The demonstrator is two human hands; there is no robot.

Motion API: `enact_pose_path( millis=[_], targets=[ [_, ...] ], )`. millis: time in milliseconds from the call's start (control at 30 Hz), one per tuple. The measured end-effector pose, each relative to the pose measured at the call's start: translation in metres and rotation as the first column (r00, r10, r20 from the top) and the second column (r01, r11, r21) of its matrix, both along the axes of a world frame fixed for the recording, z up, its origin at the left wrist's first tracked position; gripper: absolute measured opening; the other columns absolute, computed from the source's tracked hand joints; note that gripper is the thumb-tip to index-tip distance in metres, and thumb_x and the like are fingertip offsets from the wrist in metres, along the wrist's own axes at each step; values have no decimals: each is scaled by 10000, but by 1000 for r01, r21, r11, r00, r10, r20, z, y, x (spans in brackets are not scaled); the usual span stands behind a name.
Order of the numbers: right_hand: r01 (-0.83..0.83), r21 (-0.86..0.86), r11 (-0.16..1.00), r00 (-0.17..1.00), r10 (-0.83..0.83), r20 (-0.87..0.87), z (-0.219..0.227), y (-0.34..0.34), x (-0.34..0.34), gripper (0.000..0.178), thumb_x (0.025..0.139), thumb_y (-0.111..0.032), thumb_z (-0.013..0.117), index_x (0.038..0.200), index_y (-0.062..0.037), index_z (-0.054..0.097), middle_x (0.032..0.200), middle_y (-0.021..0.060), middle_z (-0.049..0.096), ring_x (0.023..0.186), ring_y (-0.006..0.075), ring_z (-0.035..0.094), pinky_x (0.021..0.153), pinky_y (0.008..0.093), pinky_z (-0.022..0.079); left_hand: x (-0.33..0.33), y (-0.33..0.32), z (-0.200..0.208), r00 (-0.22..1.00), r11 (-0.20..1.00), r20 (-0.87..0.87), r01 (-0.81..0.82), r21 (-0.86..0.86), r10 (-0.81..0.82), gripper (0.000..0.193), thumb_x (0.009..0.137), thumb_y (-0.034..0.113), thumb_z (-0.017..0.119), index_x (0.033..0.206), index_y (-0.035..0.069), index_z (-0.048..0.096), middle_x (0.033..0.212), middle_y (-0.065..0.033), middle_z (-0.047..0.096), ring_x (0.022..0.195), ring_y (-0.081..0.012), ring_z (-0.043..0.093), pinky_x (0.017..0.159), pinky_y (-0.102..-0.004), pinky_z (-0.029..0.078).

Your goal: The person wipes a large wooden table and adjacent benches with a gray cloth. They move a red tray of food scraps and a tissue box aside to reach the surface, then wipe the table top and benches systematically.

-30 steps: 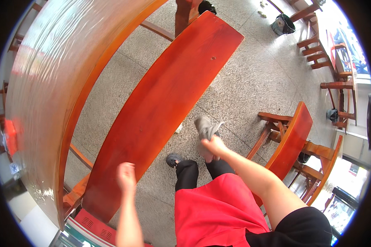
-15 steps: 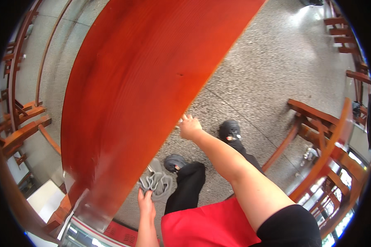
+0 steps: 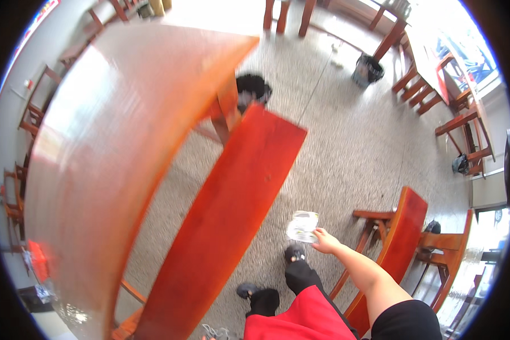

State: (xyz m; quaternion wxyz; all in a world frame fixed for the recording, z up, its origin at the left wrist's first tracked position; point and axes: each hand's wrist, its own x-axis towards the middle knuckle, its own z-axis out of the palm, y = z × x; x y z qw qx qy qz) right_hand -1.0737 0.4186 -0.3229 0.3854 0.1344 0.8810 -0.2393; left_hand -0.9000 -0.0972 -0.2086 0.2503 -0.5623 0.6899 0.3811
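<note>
My right hand (image 3: 324,241) is stretched forward over the floor. Its fingers are closed on a see-through, whitish plastic piece with faint printing (image 3: 302,226), blurred, so its exact kind cannot be told. A grey cloth (image 3: 221,333) shows at the bottom edge, where my left hand (image 3: 208,338) grips it; most of that hand lies outside the picture. To the left of the plastic piece runs a long reddish-brown wooden bench (image 3: 226,215); neither hand touches it.
A large glossy wooden table (image 3: 113,130) stands left of the bench, with a black bin (image 3: 252,90) beside its leg. Another wooden bench (image 3: 405,226) is close on my right. Farther off are a lined bin (image 3: 368,71) and small white litter (image 3: 337,63) on the speckled floor.
My right hand has left the edge of the wooden top and now holds the plastic piece out over the floor. The view has swung up and right; the grey cloth sits lower in it.
</note>
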Motion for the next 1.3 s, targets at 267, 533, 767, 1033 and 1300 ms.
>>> enact_pose_path(
  millis=[267, 533, 767, 1033, 1300],
  targets=[
    [297, -62, 953, 825, -289, -486, 155, 110, -153, 631, 719, -259, 626, 1240, 7, 389, 1281, 152, 345, 1084, 275, 482, 913, 337, 393, -175, 99, 114, 928, 973, -347, 190, 128, -135, 332, 816, 164, 516, 1091, -21, 487, 1103, -142, 528, 942, -240, 544, 779, -368, 454],
    [74, -110, 991, 891, -115, -440, 137, 108, -403, 614, 711, -269, 620, 1218, 14, 420, 1272, 181, 361, 1028, 270, 530, 897, 335, 411, -275, 198, 179, 904, 987, -419, 136, 88, -87, 319, 807, 145, 518, 1079, -19, 492, 1081, -141, 540, 934, -238, 549, 780, -368, 454],
    [52, -164, 985, 946, -101, -307, 196, 70, -509, 520, 716, -285, 571, 1181, -67, 489, 1271, 215, 385, 1140, 330, 420, 964, 374, 351, -297, 254, 214, 905, 995, -424, 73, 61, -40, 307, 800, 129, 520, 1069, -17, 497, 1062, -140, 551, 926, -236, 553, 782, -368, 453],
    [-514, -100, 852, 848, 487, -207, 194, 69, -429, 331, 767, -324, 511, 1017, -131, 608, 1008, 101, 613, 940, 268, 577, 823, 360, 450, -280, 276, 245, 813, 996, -578, 94, 9, -71, 295, 791, 111, 522, 1057, -16, 502, 1041, -139, 563, 918, -234, 557, 783, -367, 452],
    [-692, -165, 703, 716, 697, -38, 271, 52, -319, 388, 786, -391, 518, 1056, -123, 595, 1013, 107, 607, 883, 268, 592, 788, 365, 459, -210, 296, 237, 652, 988, -743, 130, -84, -149, 285, 765, 64, 517, 1044, 7, 504, 989, -137, 583, 904, -231, 566, 791, -366, 449]
  ],
)
